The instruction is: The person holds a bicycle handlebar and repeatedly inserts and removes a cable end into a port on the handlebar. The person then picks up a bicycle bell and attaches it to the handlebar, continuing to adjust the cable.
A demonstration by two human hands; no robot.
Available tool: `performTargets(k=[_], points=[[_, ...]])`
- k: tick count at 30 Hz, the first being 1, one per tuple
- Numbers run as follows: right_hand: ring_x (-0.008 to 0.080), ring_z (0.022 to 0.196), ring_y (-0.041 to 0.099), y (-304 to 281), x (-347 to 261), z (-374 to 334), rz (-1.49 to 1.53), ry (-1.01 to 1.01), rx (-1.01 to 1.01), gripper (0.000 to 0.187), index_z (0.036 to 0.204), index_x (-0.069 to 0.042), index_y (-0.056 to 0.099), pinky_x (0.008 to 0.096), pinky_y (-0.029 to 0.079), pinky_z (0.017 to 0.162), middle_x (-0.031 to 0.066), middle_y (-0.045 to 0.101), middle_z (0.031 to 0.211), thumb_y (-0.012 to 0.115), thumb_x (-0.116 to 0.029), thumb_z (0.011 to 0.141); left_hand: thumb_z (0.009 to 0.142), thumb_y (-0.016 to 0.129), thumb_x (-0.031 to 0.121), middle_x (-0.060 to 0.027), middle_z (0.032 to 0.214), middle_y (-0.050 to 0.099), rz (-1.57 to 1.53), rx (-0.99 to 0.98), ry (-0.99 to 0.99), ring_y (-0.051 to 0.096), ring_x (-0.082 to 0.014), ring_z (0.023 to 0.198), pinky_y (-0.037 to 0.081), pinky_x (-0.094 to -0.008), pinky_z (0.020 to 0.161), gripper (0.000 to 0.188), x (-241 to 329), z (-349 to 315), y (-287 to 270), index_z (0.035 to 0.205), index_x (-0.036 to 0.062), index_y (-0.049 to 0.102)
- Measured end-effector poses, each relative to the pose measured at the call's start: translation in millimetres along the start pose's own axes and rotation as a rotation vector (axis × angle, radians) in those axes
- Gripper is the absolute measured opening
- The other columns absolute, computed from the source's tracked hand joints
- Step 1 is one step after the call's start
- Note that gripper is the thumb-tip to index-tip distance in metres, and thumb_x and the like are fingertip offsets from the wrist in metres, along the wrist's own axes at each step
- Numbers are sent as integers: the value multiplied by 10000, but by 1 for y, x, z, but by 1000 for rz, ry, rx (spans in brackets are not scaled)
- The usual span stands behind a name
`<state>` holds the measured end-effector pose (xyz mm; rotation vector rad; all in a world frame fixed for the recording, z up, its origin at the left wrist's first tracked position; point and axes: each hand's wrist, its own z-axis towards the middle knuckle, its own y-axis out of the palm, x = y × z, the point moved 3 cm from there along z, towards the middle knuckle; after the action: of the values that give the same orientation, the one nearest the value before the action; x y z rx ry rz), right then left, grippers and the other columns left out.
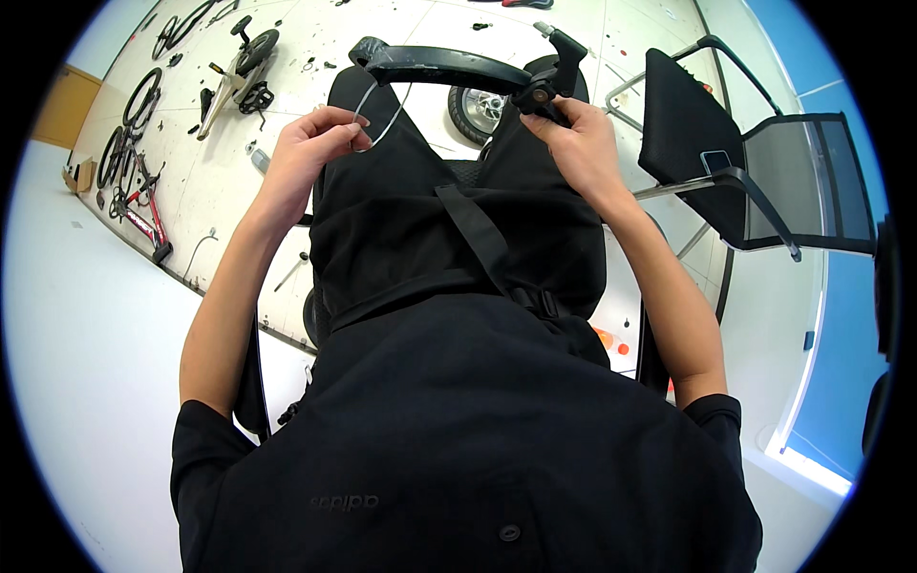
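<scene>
Feeding cable (382,119) toward lever (543,91) on handlebar (449,67); your left hand (315,143) pinches cable closed, above lap; right hand (578,143) clamps lever body; keep loop wide, avoid kinks; steady bar before pushing.

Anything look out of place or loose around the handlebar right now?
Yes: a thin cable curls free off the handlebar, pinched in the left hand. The right hand grips the brake lever. Bike parts lie scattered on the floor.
</scene>
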<state>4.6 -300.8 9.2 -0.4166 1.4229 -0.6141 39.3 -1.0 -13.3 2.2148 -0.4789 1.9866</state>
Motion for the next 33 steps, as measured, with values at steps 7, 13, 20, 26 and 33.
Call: performTargets(k=[7, 13, 20, 26, 33], points=[[277, 596, 587, -5, 2, 1, -113, -130, 78, 231, 957, -79, 716, 336, 429, 568, 139, 637, 663, 643, -235, 803, 880, 593, 167, -67, 865, 664, 127, -30, -26, 610, -104, 850, 451, -242, 811, 210, -2, -2, 7, 989, -5, 647], [264, 595, 599, -9, 1, 2, -154, -160, 107, 206, 950, -102, 722, 336, 432, 559, 114, 645, 662, 639, -232, 814, 867, 615, 155, -74, 862, 658, 114, -15, -61, 613, -108, 827, 462, -237, 784, 209, -6, 0, 4, 989, -12, 649], [263, 592, 603, -14, 2, 3, -152, -188, 169, 183, 927, -100, 724, 333, 435, 556, 107, 659, 676, 651, -216, 805, 868, 639, 163, -50, 856, 649, 175, 95, 34, 589, -82, 826, 455, -226, 780, 200, 0, -2, 9, 959, -15, 644], [270, 584, 598, -17, -3, 2, -155, -158, 147, 195, 911, -72, 720, 337, 431, 554, 121, 655, 667, 651, -219, 803, 898, 630, 207, -15, 788, 615, 207, 46, 39, 569, -68, 787, 431, -217, 759, 204, -5, 1, 9, 864, 6, 623], [257, 596, 608, -19, -5, 2, -199, -96, 141, 217, 945, -72, 722, 332, 434, 562, 129, 659, 677, 645, -219, 804, 907, 615, 226, -5, 694, 571, 150, 27, 47, 539, -78, 667, 424, -224, 676, 224, 2, 0, 9, 848, 9, 623]])
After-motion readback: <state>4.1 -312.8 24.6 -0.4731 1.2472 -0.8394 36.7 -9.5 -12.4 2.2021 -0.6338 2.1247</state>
